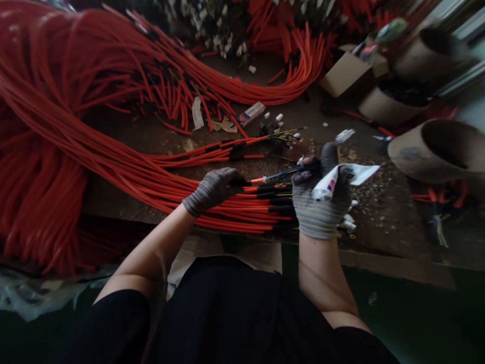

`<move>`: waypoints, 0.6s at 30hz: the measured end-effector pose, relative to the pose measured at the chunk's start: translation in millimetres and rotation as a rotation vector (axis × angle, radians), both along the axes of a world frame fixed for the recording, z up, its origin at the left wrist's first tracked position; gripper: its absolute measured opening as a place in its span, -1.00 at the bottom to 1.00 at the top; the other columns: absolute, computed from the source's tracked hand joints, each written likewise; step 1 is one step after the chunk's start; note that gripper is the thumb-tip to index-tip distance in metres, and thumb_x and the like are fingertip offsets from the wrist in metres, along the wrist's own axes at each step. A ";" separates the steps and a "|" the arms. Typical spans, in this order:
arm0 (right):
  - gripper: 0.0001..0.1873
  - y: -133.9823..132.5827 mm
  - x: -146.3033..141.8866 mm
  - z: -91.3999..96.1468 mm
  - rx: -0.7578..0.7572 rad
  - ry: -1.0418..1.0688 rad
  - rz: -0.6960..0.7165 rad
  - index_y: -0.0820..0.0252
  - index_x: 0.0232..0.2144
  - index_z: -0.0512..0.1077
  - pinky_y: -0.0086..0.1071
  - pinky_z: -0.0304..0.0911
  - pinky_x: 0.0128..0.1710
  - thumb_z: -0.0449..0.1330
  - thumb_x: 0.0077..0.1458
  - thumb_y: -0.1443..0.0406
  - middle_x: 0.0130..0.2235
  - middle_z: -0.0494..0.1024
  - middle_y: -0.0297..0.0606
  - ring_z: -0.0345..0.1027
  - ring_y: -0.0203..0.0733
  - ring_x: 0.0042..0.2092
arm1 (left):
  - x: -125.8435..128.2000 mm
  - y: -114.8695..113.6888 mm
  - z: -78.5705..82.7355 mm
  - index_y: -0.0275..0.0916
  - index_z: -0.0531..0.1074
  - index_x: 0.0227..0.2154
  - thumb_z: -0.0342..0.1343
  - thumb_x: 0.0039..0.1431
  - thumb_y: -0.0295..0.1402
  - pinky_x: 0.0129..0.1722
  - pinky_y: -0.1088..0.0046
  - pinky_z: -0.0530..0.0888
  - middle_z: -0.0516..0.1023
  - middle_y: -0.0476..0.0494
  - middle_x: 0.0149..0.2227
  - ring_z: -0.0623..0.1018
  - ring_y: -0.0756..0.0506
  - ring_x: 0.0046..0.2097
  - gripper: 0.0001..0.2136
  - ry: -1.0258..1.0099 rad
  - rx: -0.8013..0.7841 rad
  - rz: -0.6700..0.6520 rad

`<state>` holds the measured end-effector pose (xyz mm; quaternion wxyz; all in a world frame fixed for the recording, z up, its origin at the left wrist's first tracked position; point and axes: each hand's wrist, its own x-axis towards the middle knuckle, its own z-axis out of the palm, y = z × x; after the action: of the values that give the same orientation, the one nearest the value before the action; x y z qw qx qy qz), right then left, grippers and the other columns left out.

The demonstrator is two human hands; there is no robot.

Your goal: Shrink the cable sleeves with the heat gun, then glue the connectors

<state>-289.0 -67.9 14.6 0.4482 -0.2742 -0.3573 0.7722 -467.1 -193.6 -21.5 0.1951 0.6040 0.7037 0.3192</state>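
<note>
Mostly, orange cables (113,151) cover the workbench (382,227).

This place is a small wire workshop or factory room, not a home. On a dark, worn workbench (382,227) lie very many orange-red cables (76,126) in big bundles, and small white connectors (278,117) and metal rings (364,189) are scattered near them. The person wears grey work gloves (322,212), and one glove holds a small white tube (326,182). Cardboard tubes (435,151) and a cardboard box (344,73) are at the right side, and the floor (397,308) is green.
</note>
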 end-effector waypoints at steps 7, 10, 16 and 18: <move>-0.72 19.2 55.6 -7.4 -0.099 -0.137 -0.276 0.03 -0.27 0.55 -0.36 0.51 -0.14 0.05 0.23 0.14 -0.23 0.62 -0.31 0.53 -0.30 -0.20 | 27.9 42.9 -21.7 -0.31 0.41 0.10 0.19 0.18 -0.13 0.03 0.30 0.45 0.55 -0.32 0.02 0.54 -0.21 0.02 -0.51 0.184 -0.253 -0.131; -0.73 18.1 55.9 -9.3 -0.015 -0.103 -0.293 0.04 -0.33 0.56 -0.28 0.47 0.03 0.09 0.20 0.12 -0.20 0.63 -0.33 0.53 -0.26 -0.10 | 2.0 66.5 -40.0 -0.32 0.39 0.12 0.03 0.29 -0.27 -0.02 0.27 0.46 0.50 -0.39 0.05 0.54 -0.23 0.01 -0.61 0.251 -0.457 -0.032; -0.79 3.4 -24.5 -43.9 -0.295 -0.150 0.118 0.10 -0.41 0.46 -0.24 0.49 -0.06 0.16 0.17 0.13 -0.34 0.61 -0.33 0.51 -0.29 -0.32 | -20.8 91.3 -39.0 -0.40 0.38 0.12 -0.01 0.25 -0.41 -0.05 0.16 0.45 0.45 -0.50 0.07 0.53 -0.30 0.00 -0.61 0.334 -0.466 0.097; -0.78 11.2 -34.7 -50.5 -0.367 -0.156 0.147 0.07 -0.43 0.42 -0.23 0.48 -0.06 0.14 0.17 0.11 -0.43 0.57 -0.41 0.47 -0.31 -0.38 | -18.5 73.9 -33.9 -0.34 0.44 0.04 -0.04 0.30 -0.37 -0.07 0.29 0.45 0.54 -0.35 -0.05 0.55 -0.19 -0.08 -0.67 0.289 -0.403 0.039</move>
<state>-323.7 -56.7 -36.0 0.3041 -0.3833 -0.2636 0.8313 -485.6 -119.7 -55.4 0.2029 0.5786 0.7852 0.0864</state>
